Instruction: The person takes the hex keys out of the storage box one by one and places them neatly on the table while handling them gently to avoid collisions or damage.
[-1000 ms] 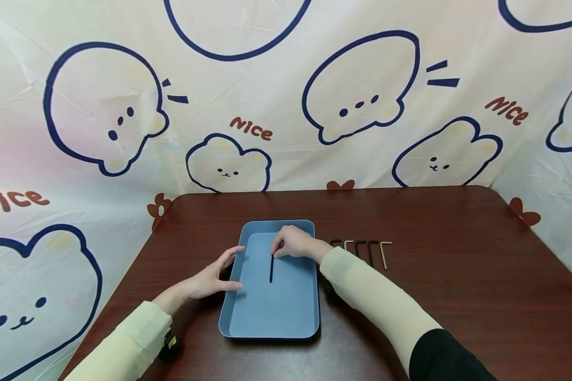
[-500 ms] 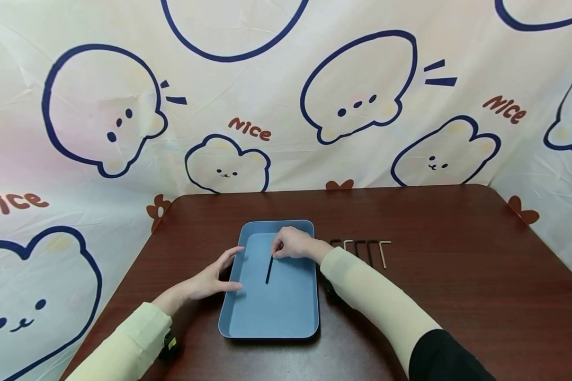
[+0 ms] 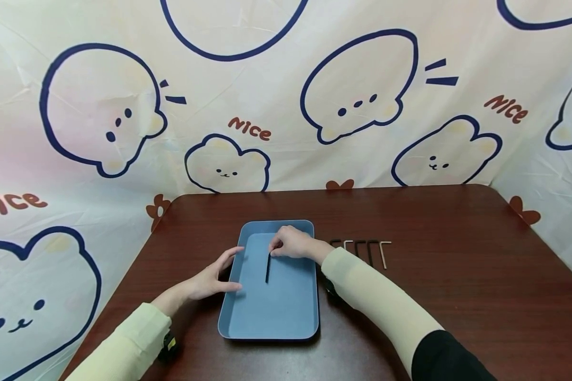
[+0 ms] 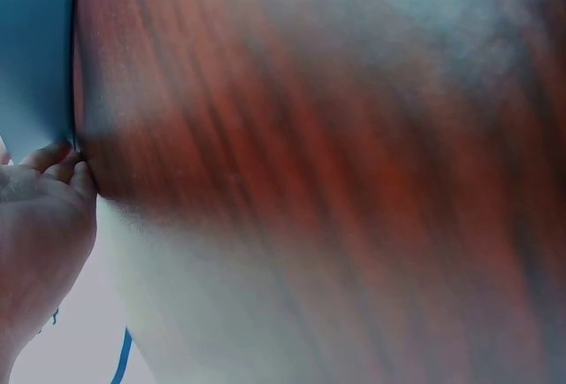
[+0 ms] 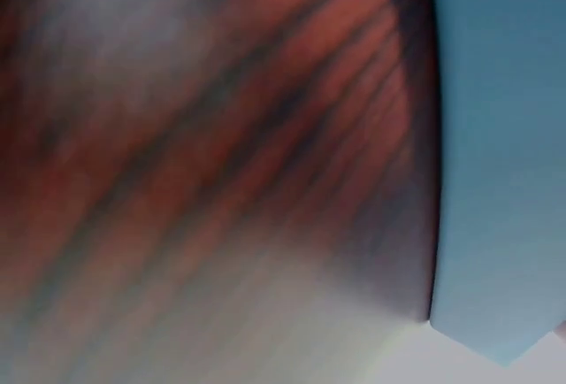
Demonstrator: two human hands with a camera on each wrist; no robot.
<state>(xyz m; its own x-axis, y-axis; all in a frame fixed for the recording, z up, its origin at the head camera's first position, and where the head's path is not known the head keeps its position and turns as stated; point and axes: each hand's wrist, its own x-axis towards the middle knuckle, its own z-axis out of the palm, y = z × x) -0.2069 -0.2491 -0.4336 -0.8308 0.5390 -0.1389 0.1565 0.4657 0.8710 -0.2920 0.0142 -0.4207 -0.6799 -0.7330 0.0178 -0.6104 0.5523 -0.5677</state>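
Over the blue tray (image 3: 276, 317), my right hand (image 3: 293, 243) pinches a black hex key (image 3: 267, 271) near its upper end. The long arm of the key points toward the tray's near side; its short end is hidden by the fingers. My left hand (image 3: 209, 278) rests at the tray's left rim, fingers and thumb spread and straight. In the left wrist view the left hand (image 4: 44, 198) touches the tray's side (image 4: 35, 48). The right wrist view has the tray wall (image 5: 504, 136) but only a sliver of skin at its right edge.
Right of the tray, several hex keys lie in a row on the brown table (image 3: 434, 296), partly hidden by the right forearm. The outermost is a silver hex key (image 3: 384, 255). A cartoon-printed cloth (image 3: 286, 95) stands behind and beside the table.
The black hex key's lower end has swung slightly left, and the right hand has shifted a little left with it. The left hand and tray stay in place.
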